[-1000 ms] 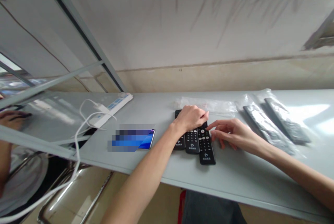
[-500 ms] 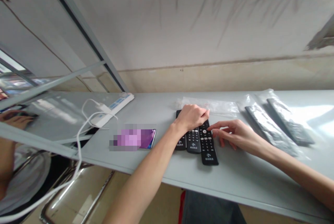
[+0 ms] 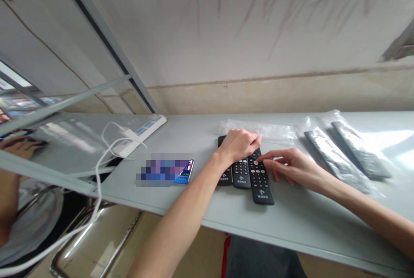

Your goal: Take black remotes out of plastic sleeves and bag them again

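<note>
Three black remote controls lie side by side on the grey table. The right remote control (image 3: 261,187) sits lower than the middle remote control (image 3: 241,176) and the left remote control (image 3: 224,178). Across their upper parts lies my left hand (image 3: 238,144), closed, its curled fingers at the top end of the right remote. Its fingertips are hidden. My right hand (image 3: 289,165) is open beside that remote, index finger and thumb at its right edge, the other fingers bent toward the table.
Two bagged remotes, one nearer (image 3: 334,161) and one farther (image 3: 360,150), lie at right. Behind the hands is a clear plastic bag (image 3: 274,131). A phone (image 3: 184,172), partly blurred, and a white power strip (image 3: 142,135) are at left. Another person's hand (image 3: 24,146) shows beyond the frame.
The right remote has shifted slightly to the right at its lower end, and the other two a little as well. Both hands stay almost in place. The phone's screen picture differs.
</note>
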